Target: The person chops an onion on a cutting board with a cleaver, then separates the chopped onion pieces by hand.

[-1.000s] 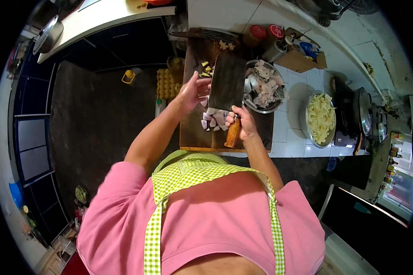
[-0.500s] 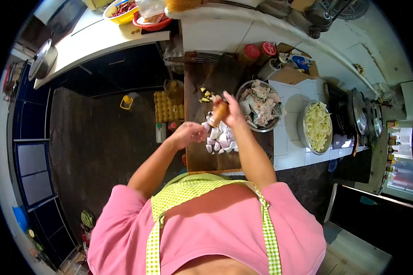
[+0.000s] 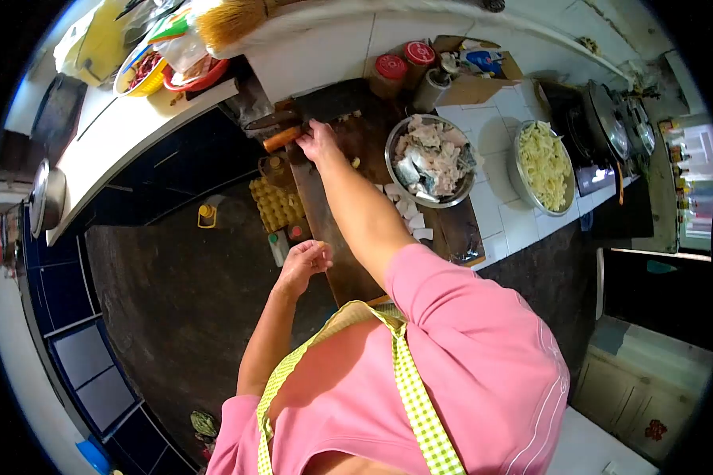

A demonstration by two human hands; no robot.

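Note:
My right hand (image 3: pixel 318 142) reaches to the far left of the wooden board (image 3: pixel 345 253) and is closed around a thick, brown wooden handle (image 3: pixel 283 139). Whatever the handle belongs to is hidden. Right beside it lies a knife (image 3: pixel 271 121) with a dark blade. My left hand (image 3: pixel 305 260) is raised near the board's left edge, fingers curled together; whether something small is in them cannot be made out. Cut onion pieces (image 3: pixel 408 210) lie on the board, partly covered by my right arm. A metal bowl of fish pieces (image 3: pixel 436 158) stands at the board's right.
A bowl of shredded cabbage-like vegetable (image 3: pixel 544 169) stands on the tiled counter. Red-lidded jars (image 3: pixel 390 67) and a cardboard box (image 3: pixel 479 87) line the wall. Egg trays (image 3: pixel 276 202) and bottles stand left of the board. A yellow basket (image 3: pixel 142 75) sits on the left counter.
My right hand has carried the wooden handle from above the onion pieces to the board's far left. My left hand has drawn away from the onions, toward me and left. The view has turned.

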